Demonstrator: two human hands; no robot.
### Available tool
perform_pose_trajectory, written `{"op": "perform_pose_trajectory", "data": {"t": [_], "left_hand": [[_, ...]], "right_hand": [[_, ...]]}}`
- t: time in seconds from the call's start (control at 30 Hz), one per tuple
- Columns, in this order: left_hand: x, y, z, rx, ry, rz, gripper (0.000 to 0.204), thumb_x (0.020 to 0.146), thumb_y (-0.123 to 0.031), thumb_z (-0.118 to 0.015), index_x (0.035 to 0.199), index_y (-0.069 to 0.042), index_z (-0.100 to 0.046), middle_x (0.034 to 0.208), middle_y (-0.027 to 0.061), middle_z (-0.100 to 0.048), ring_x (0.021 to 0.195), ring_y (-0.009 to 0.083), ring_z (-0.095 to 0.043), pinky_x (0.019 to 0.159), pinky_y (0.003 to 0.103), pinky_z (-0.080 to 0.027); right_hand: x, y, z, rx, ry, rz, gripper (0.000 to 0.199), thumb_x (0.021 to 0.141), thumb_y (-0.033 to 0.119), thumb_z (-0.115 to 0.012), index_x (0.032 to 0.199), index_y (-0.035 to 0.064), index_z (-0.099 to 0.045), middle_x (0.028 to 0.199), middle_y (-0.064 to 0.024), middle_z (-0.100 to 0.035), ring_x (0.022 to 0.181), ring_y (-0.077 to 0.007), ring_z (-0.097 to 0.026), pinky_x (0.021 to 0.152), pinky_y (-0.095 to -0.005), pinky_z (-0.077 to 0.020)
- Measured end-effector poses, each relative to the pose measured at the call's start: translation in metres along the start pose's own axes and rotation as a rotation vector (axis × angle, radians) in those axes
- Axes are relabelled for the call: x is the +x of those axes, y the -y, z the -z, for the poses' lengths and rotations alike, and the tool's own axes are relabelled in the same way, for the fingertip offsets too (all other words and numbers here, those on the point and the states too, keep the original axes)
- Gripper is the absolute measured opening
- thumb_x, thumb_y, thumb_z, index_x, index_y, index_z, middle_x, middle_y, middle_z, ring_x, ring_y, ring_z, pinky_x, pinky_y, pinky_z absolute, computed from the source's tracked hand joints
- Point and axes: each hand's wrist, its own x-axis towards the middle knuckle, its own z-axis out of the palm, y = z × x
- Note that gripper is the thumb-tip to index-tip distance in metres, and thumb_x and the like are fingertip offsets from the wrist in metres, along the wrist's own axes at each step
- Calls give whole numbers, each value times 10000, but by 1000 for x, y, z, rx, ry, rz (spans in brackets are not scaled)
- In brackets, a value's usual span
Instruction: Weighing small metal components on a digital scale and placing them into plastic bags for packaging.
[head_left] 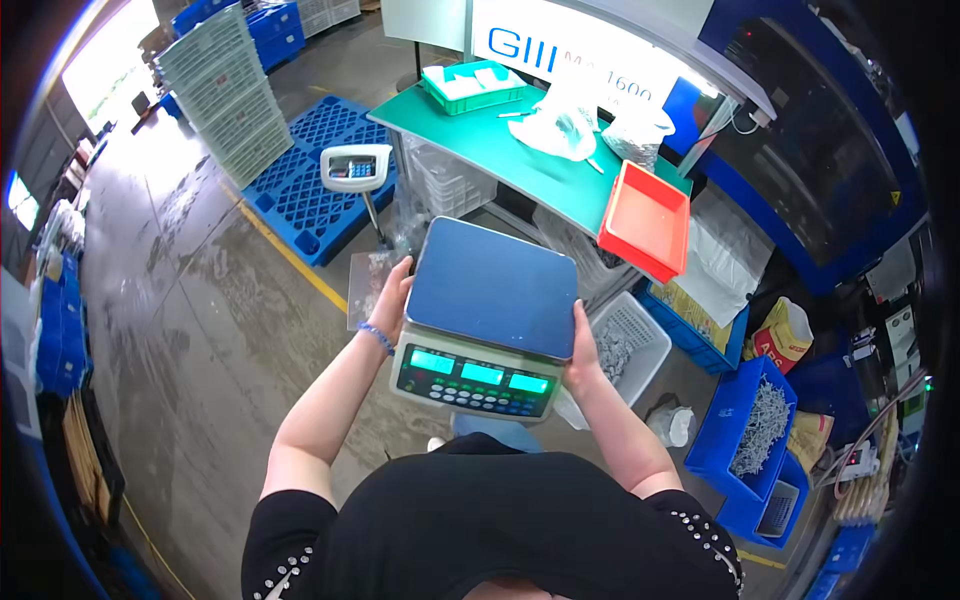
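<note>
A digital counting scale with a dark blue weighing plate and a pale body is held up in front of me. Three lit displays glow above its buttons on the side nearest me. My left hand grips the scale's left edge, a blue beaded bracelet at the wrist. On the opposite edge, my right hand is closed round the side, thumb up along the plate. The fingers of both hands are partly hidden under the scale. Nothing lies on the plate apart from small specks.
Ahead stands a green-topped table bearing a green tray, plastic bags and a red tray. A floor scale and blue pallet are at left. White basket and blue bins sit at right.
</note>
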Motion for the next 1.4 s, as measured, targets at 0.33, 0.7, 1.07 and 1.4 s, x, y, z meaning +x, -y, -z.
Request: {"op": "perform_pose_trajectory", "data": {"t": [0.33,0.7,1.07,1.4], "left_hand": [[248,-64,12,78,279,127,622,833,-614,-437,756,-42,-669,659,40,-641,549,147,-585,509,236,-467],[432,-70,101,285,112,292,669,775,-681,-473,802,-43,-673,655,36,-633,540,150,-575,512,251,-461],[557,-134,49,199,293,377,557,844,-564,-457,930,-53,-660,741,29,-622,622,126,-559,572,241,-442],[621,-159,55,43,-200,162,906,745,-617,-602,1323,-17,-246,1152,258,-490,1049,354,-547,877,443,-463]], "right_hand": [[198,45,-17,59,-31,165,495,928,476,-413,1235,95,-488,1175,-59,-557,1037,-212,-549,920,-368,-437],[356,-48,-4,-11,-314,303,622,904,522,-432,1291,35,-433,1257,-99,-506,1117,-222,-509,952,-345,-413],[458,9,-27,-66,-442,319,634,895,543,-436,1313,68,-411,1286,-84,-473,1154,-223,-463,986,-349,-365],[471,12,-24,-175,-518,308,706,879,581,-429,1290,7,-419,1260,-114,-490,1116,-231,-491,958,-341,-392]]}}
